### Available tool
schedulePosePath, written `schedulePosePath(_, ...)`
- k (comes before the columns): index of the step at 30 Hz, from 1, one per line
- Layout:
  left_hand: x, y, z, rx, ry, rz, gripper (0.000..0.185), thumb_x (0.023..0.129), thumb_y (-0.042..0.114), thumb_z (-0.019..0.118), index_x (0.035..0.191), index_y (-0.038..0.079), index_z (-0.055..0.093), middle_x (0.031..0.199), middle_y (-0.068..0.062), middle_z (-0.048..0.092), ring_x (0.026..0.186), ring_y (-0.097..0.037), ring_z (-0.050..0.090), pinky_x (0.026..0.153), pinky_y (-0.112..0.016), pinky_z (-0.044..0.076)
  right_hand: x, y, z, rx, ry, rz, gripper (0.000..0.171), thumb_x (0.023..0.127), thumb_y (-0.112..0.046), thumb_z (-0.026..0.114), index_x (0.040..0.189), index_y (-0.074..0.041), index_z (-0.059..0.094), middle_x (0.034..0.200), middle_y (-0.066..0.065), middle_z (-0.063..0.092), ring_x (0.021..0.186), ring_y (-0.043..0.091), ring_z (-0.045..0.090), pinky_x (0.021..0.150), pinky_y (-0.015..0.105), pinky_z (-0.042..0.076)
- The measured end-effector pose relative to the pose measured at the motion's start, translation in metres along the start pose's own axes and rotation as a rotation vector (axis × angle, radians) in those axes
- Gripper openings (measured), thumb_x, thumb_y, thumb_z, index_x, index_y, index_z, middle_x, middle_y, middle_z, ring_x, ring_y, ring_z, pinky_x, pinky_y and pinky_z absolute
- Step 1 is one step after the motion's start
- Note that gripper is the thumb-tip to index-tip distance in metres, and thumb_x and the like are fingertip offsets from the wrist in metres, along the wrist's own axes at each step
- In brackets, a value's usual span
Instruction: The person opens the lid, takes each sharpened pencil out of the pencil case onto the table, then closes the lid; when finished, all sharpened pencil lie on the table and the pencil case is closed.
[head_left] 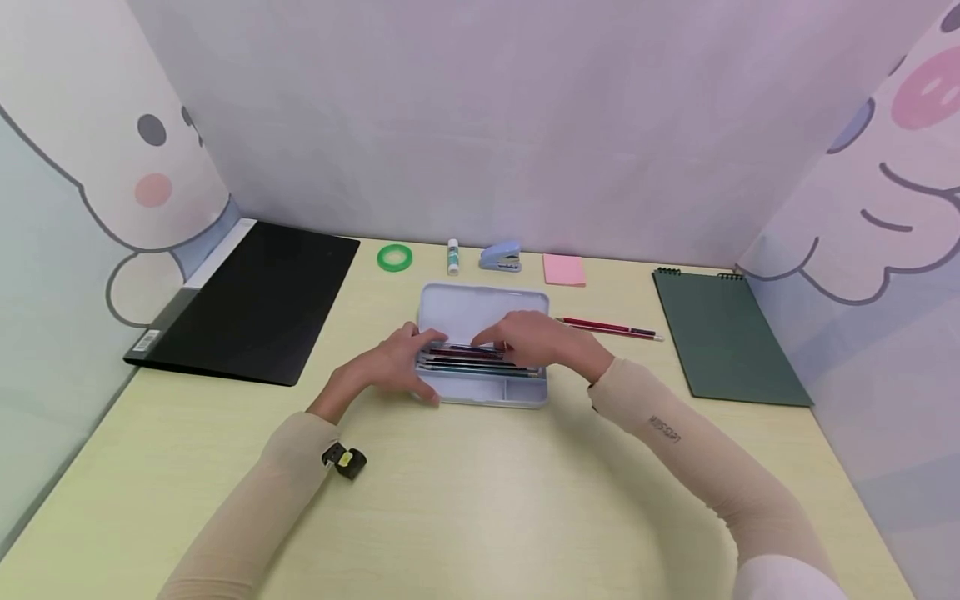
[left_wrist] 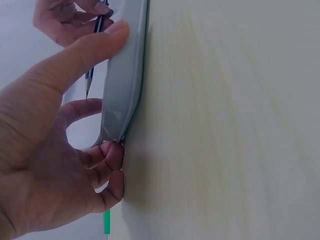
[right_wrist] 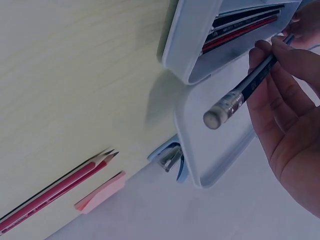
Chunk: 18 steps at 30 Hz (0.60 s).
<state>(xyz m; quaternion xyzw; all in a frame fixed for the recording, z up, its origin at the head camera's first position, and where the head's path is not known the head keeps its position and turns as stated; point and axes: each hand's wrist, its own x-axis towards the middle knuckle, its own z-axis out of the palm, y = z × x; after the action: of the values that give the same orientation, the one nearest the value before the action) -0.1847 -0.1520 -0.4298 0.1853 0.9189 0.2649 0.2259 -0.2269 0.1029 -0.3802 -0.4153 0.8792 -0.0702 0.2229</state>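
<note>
1. Pencil case [head_left: 480,312] lies open in the middle of the desk [head_left: 480,500], lid flat behind the tray. Several pencils lie lengthwise in the long compartment; the small front compartment looks empty from the head view.
2. Left hand [head_left: 390,367] steadies the case's left end. In the left wrist view the thumb presses along the tray's wall and the curled fingers [left_wrist: 107,155] tuck at its corner, so the hand grips the case.
3. Right hand [head_left: 536,337] is over the tray. Its fingers [right_wrist: 295,65] pinch a dark pencil [right_wrist: 245,92] near mid-shaft, eraser end pointing away from the case, tip end toward the pencils already lying in it.
4. Handling, as I judge it: the pencil is light, stiff and smooth, prone to roll, with a brittle point. A mid-shaft pinch suits it best, keeping it level. The case looks thin and light and would likely slide on the smooth desk unless held by its end wall.
5. Two red pencils [head_left: 609,328] lie on the desk just right of the case.
6. Along the back: green tape roll [head_left: 394,257], glue stick [head_left: 453,256], blue stapler [head_left: 501,257], pink sticky notes [head_left: 563,269].
7. Black folder [head_left: 255,300] far left, green spiral notebook [head_left: 726,337] far right, small black-and-yellow sharpener [head_left: 345,459] beside the left forearm.
</note>
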Motion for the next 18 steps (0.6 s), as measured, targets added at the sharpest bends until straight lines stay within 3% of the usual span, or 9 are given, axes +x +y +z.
schedulePosePath(7,0.000,0.001,0.000,-0.001,-0.003,0.003,0.097,0.067,0.043,0.091,0.148,0.019,0.043,0.117,-0.015,0.043,0.107,-0.029,0.045,0.086,-0.039,0.043,-0.024,0.021,-0.008,0.003,0.019,0.037,0.043,0.094,-0.005,0.063,0.134,-0.021,0.064,0.105,0.002,0.071,0.086,0.017,0.059,0.080,0.033,0.052)
schedulePosePath(18,0.000,0.001,0.000,0.013,0.005,-0.001,0.098,0.066,0.044,0.091,0.148,0.019,0.043,0.118,-0.016,0.043,0.106,-0.028,0.046,0.086,-0.040,0.043,-0.076,0.067,-0.022,0.108,0.140,0.079,0.040,0.090,0.005,0.064,0.128,-0.007,0.068,0.107,0.013,0.073,0.084,0.018,0.062,0.078,0.037,0.053)
